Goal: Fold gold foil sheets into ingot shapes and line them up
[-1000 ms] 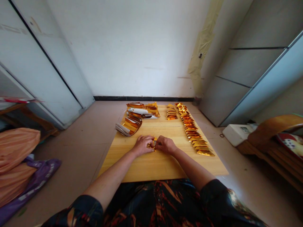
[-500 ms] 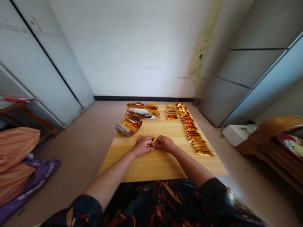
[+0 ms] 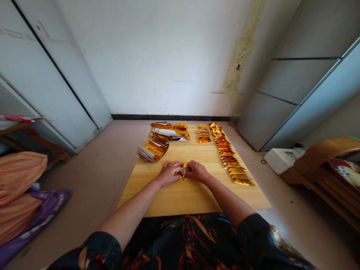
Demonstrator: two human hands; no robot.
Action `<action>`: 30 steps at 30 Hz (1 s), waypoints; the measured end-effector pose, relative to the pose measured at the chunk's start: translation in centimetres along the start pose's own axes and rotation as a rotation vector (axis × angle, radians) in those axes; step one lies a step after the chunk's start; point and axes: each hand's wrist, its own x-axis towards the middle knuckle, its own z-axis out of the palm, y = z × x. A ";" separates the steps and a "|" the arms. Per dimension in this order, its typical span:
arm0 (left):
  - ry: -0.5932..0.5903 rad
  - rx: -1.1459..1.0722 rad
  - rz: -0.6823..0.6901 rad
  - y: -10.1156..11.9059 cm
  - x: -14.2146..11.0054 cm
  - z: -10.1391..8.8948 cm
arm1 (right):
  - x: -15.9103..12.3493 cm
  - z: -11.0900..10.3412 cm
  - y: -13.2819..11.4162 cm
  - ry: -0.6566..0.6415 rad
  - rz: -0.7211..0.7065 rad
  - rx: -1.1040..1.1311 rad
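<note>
A small piece of gold foil paper [image 3: 184, 176] is between my two hands, low over the wooden table [image 3: 180, 198]. My left hand [image 3: 170, 172] is closed round its left side, with a gold bit showing between thumb and fingers. My right hand [image 3: 197, 171] pinches it from the right with curled fingers. Most of the foil paper is hidden by the fingers, so its exact shape cannot be made out. Beyond my left hand lies a curled stack of gold foil sheets [image 3: 154, 149] with pale backs.
More foil sheets [image 3: 171, 131] lie at the table's far left. A long row of folded gold foil pieces [image 3: 229, 157] runs along the right edge, with a shorter row [image 3: 204, 134] beside its far end. A wooden chair [image 3: 323, 165] stands right; bags [image 3: 22, 187] lie left.
Both hands stay in nearly the same place on the foil paper. Only slight finger movement shows, and the rows and sheets are unchanged.
</note>
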 end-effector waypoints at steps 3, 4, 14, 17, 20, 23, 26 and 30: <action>0.006 -0.004 0.001 0.0 0.0 -0.1 | -0.1 0.0 0.2 0.002 -0.012 0.031; 0.007 -0.007 0.002 0.1 0.0 -0.1 | 0.0 0.1 0.4 0.005 -0.015 0.038; 0.026 -0.032 -0.017 0.3 0.2 -0.3 | 0.3 0.7 1.2 0.065 0.026 0.085; 0.040 -0.052 -0.040 0.7 0.2 -0.2 | 0.1 0.6 0.9 0.058 0.055 0.089; 0.065 -0.067 -0.058 1.0 0.2 0.0 | -0.2 0.6 0.4 0.064 0.077 0.077; 0.078 -0.064 -0.058 0.9 0.2 0.2 | -0.4 0.7 0.1 0.071 0.097 0.048; 0.082 -0.053 -0.041 0.7 0.2 0.4 | -0.5 0.7 -0.2 0.065 0.110 0.024; 0.068 -0.045 -0.037 0.7 0.3 0.3 | -0.8 0.4 -0.5 0.044 0.099 0.016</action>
